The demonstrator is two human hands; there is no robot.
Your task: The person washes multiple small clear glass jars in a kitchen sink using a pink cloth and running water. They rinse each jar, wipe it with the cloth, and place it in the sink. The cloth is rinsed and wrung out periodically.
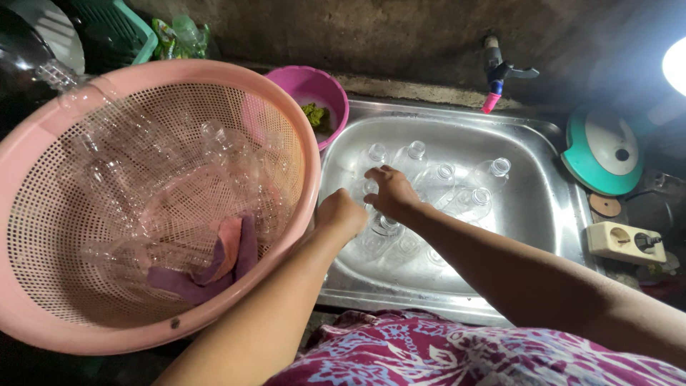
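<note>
Bottles [437,187] in the sink [554,214] look light, slippery, best grabbed by the neck; right hand [391,193] spread on them, left hand [341,213] fisted, seemingly empty.

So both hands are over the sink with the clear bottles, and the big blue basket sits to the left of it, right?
Not quite: the basket is pink, not blue, as the head view shows. The rest holds: left hand and right hand are over the sink with the clear bottles.
</note>
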